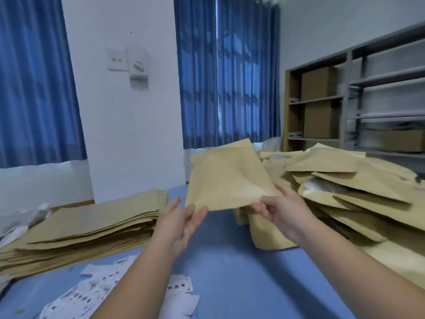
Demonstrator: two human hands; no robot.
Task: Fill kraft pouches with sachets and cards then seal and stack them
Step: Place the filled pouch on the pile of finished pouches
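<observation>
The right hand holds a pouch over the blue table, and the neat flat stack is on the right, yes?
No. The head view shows the neat flat stack on the left; the right hand does hold a pouch over the blue table.

Single wide-angle view from head height, close over the blue table (230, 261), facing forward and slightly down, left hand (184, 218) and right hand (284, 212) close in at mid-frame, wall (128, 134), curtains (230, 88) and shelving (345, 107) beyond.
</observation>
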